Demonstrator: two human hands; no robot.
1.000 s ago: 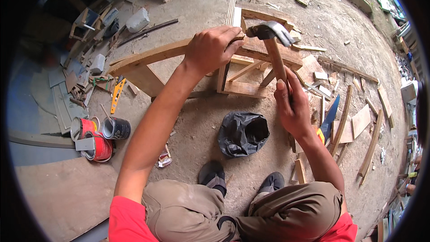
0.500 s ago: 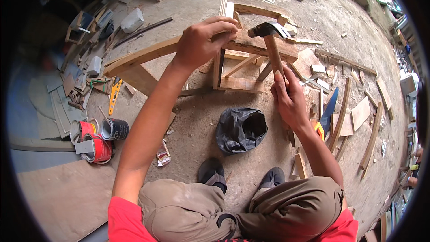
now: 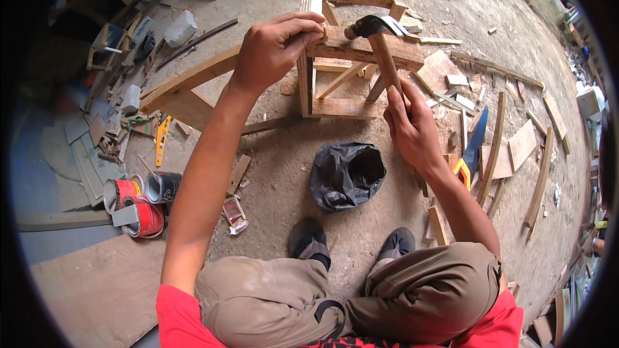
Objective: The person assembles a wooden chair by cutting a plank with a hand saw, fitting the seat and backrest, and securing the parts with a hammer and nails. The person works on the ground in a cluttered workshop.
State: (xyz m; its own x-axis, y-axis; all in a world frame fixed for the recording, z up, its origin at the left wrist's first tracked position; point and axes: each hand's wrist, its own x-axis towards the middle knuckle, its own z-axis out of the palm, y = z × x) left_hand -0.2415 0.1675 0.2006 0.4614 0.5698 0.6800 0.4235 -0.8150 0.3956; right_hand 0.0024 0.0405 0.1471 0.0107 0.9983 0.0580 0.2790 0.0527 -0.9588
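My right hand (image 3: 412, 122) grips the wooden handle of a claw hammer (image 3: 385, 58). The hammer's dark head is over the thick top rail of a wooden frame (image 3: 403, 53), its striking face toward my left hand. The fingers of my left hand (image 3: 274, 48) are pinched together at the joint where the rail meets an upright plywood-edged board (image 3: 304, 84). Whatever is between those fingertips is too small to make out. A long curved wooden piece (image 3: 187, 80) runs from the frame to the left, partly hidden behind my left hand.
An open black plastic bag (image 3: 345, 180) stands on the ground before my feet. Paint cans (image 3: 145, 219) are at the left, near a yellow level-like tool (image 3: 162, 138). To the right lie a handsaw (image 3: 476, 145), curved wood strips (image 3: 493, 148) and offcuts (image 3: 521, 148).
The whole scene has shifted slightly up and left in the view. Against the frame, both hands and the hammer have hardly moved.
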